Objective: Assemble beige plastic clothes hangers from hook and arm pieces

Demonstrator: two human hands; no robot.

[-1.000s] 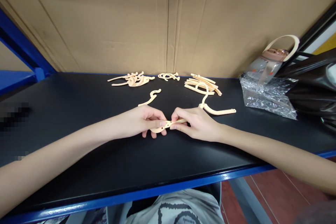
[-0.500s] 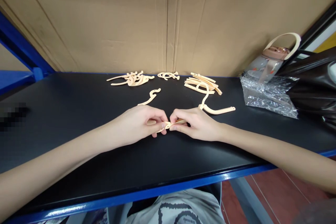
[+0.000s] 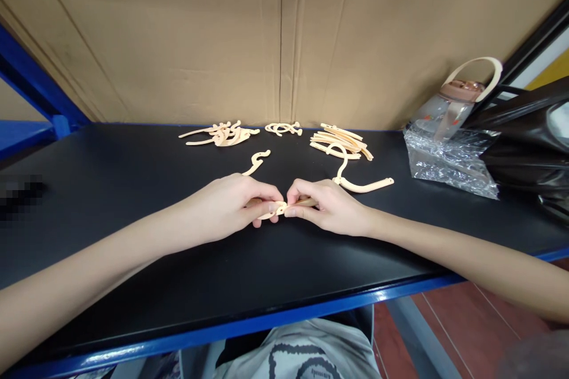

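My left hand [image 3: 237, 204] pinches a cream plastic piece [image 3: 281, 208] whose rounded end with a small hole shows between the two hands. My right hand [image 3: 326, 206] is closed on a slim cream plastic strip [image 3: 306, 204], its end meeting the left piece at the fingertips. Whether the two parts are joined I cannot tell. Both hands are held close together over the black tabletop [image 3: 249, 272]. Just beyond the right hand lies a curved cream plastic part [image 3: 367, 186] with an arched arm. Past the left hand is a hooked cream piece [image 3: 259, 160], partly hidden by it.
At the back lie a left pile of cream pieces [image 3: 229, 135], a few small curved pegs [image 3: 282, 128] and a stack of long strips [image 3: 340, 139]. To the right stand a handled bottle [image 3: 457, 100] and a crinkled clear bag [image 3: 448, 163]. Cardboard [image 3: 178, 35] walls the back.
The held piece has turned slightly, so its rounded end with the hole shows more. Both hands have shifted a little upward in the view and keep their grip.
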